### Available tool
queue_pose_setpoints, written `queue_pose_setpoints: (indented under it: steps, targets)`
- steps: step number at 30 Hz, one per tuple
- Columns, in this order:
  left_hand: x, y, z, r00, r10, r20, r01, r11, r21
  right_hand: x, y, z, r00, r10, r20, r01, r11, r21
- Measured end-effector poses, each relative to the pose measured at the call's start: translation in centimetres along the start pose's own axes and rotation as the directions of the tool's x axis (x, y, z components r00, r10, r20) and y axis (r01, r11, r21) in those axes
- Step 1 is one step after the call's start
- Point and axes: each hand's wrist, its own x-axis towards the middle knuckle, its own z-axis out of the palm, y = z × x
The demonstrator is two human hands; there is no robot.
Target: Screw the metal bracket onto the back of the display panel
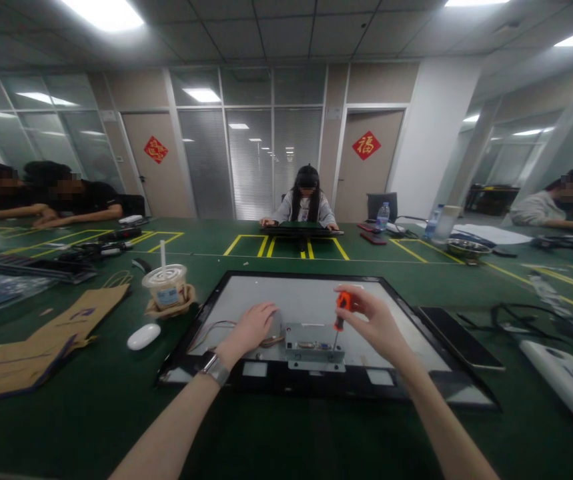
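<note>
A monitor panel (pixel 406 313) lies face down on the green table in front of me, its grey metal back up. A small metal control box (pixel 311 340) sits at its near middle. My right hand (pixel 373 320) is closed on an orange-handled screwdriver (pixel 341 309), held upright with its tip down on the box's right side. My left hand (pixel 251 327) rests on the panel just left of the box, fingers curled over some thin wires (pixel 206 330). A watch is on my left wrist.
A lidded drink cup (pixel 166 285) with a straw, a white mouse (pixel 143 336) and brown paper bags (pixel 41 340) lie to the left. A dark phone (pixel 459 337) and a white device (pixel 566 380) lie to the right. Other people sit at the table's far side and ends.
</note>
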Motion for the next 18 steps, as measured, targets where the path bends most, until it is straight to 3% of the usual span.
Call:
queue_pose_setpoints:
  steps: [3, 5, 11, 15, 18]
  targets:
    - [0.0, -0.1, 0.1, 1.0, -0.001, 0.0, 0.001, 1.0, -0.001, 0.0, -0.3, 0.8, 0.994, -0.059, -0.09, 0.049, 0.993, -0.103]
    - [0.0, -0.3, 0.2, 1.0, 0.003, -0.001, -0.003, 1.0, -0.005, -0.1, -0.7, 1.0, 0.994, -0.08, -0.075, 0.069, 0.989, -0.134]
    - [0.0, -0.3, 0.2, 1.0, 0.005, -0.006, -0.005, 1.0, -0.007, -0.2, -0.9, 0.9, 1.0, -0.016, -0.022, 0.017, 0.999, 0.052]
    - [0.0, -0.2, 0.1, 1.0, 0.005, 0.0, -0.005, 1.0, -0.011, -0.1, -0.9, 1.0, 0.989, -0.09, -0.12, 0.082, 0.994, -0.067]
    - [-0.1, -0.3, 0.2, 1.0, 0.007, -0.006, -0.008, 1.0, -0.017, -0.1, -1.1, 1.1, 0.986, -0.112, -0.12, 0.1, 0.989, -0.104]
